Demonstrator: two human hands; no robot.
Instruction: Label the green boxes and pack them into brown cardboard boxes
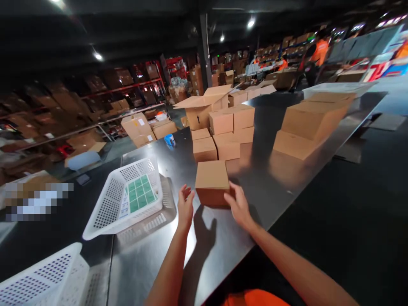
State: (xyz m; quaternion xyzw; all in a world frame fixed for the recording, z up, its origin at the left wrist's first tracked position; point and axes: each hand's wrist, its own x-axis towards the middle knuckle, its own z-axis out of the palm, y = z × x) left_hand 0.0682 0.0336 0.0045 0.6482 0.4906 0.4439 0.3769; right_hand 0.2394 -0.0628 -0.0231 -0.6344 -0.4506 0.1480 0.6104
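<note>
A person stands at a dark, shiny tabletop (153,263) in a warehouse, both bare arms reaching forward. A small closed cardboard box (212,182) sits on the tabletop straight ahead of them, between the two hands. The box looks roughly square, with no clear long axis, and stands flat with its near face toward the person.

The left hand (185,205) is open, fingers upright and together, just beside the box's near left corner; whether it touches cannot be told. The right hand (238,207) is also open, palm down, its fingers lying against the box's near right corner. The right hand is the nearer of the two. Neither hand grips anything. The box lies just beyond the fingertips, slightly up and away from the person.

Further along the tabletop, a cluster of similar boxes (225,134) stands well apart from the near one, with larger flat boxes (310,123) to the right. To the left, a white perforated basket (124,199) rests tilted, a green-and-white sheet (140,193) inside it. Another white basket (44,276) shows at the bottom left corner. Shelves of cartons (95,102) fill the dim background, and other people in orange work far off at the upper right.
</note>
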